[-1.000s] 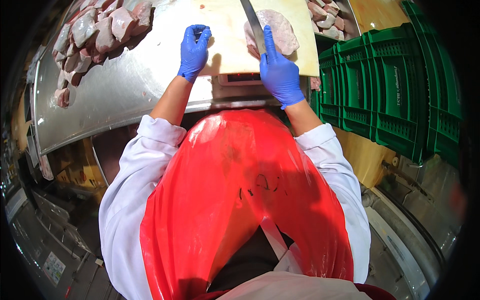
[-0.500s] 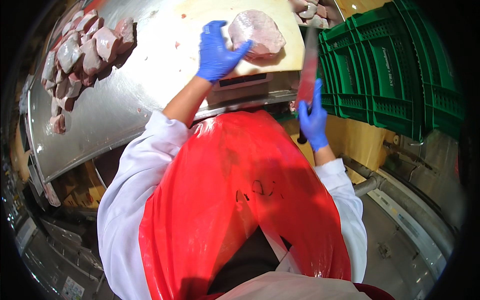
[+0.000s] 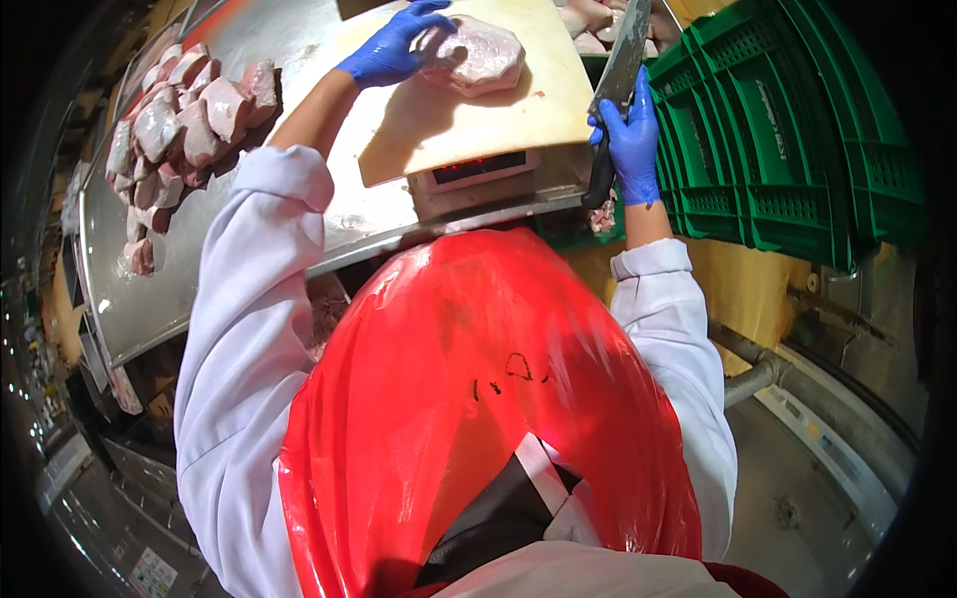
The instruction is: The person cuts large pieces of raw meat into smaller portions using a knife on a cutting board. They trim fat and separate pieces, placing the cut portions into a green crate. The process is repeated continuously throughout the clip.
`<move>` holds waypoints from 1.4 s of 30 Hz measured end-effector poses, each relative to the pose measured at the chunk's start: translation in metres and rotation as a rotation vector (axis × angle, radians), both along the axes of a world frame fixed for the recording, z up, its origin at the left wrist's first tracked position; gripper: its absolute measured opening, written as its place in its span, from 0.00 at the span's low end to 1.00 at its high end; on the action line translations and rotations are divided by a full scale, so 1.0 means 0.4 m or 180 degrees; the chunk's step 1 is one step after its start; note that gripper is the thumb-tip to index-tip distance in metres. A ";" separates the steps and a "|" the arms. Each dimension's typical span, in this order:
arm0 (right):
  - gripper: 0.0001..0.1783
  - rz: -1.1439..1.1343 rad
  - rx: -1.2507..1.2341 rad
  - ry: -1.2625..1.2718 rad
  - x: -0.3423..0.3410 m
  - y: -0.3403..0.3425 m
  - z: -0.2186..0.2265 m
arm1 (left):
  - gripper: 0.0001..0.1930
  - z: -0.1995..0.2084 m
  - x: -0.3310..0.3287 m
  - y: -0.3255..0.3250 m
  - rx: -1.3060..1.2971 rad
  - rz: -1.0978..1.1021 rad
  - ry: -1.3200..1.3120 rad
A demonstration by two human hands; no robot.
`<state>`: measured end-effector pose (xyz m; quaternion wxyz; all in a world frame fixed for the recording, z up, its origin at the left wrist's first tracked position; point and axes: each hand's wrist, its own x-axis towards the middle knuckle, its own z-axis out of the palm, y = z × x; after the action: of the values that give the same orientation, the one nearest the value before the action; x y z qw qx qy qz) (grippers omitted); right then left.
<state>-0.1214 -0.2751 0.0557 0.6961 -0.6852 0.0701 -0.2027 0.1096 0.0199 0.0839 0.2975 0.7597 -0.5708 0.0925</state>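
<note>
One rounded slab of pale meat (image 3: 477,58) lies on the far part of the cutting board (image 3: 553,115), its longer way running roughly left to right. Nearest is the left hand (image 3: 394,48), at the slab's left end, fingers spread and slightly bent against its edge; whether they grip or merely rest there, I cannot tell. Well apart, to the slab's right and closer to the body, the right hand (image 3: 630,140) is closed around the black handle of a knife (image 3: 625,62). That blade points away from the person, leaning a little right, so it stands roughly crosswise to the slab, beyond the board's right edge.

Under the board's near edge sits a box with a lit display (image 3: 480,169). Farther left, a heap of meat pieces (image 3: 189,120) covers part of the steel table (image 3: 204,264). Green crates (image 3: 748,140) stand right of the knife hand, and more meat (image 3: 590,18) lies beyond the board.
</note>
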 end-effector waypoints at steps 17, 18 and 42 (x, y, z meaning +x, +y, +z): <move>0.45 0.1116 -0.4596 0.0531 0.100 0.294 0.041 | 0.09 -0.186 -0.197 0.206 -0.2862 0.2559 0.2797; 0.45 0.1190 -0.4764 0.0652 0.059 0.277 0.048 | 0.09 -0.191 -0.201 0.207 -0.2845 0.2623 0.2676; 0.44 0.1311 -0.5050 0.0845 0.025 0.285 0.099 | 0.11 -0.170 -0.249 -0.002 -0.0846 0.3300 0.1844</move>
<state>-0.1115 -0.1611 0.0951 0.0153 -0.9899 -0.1389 0.0221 0.0101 0.0192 0.0161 0.4492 0.8894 -0.0059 0.0852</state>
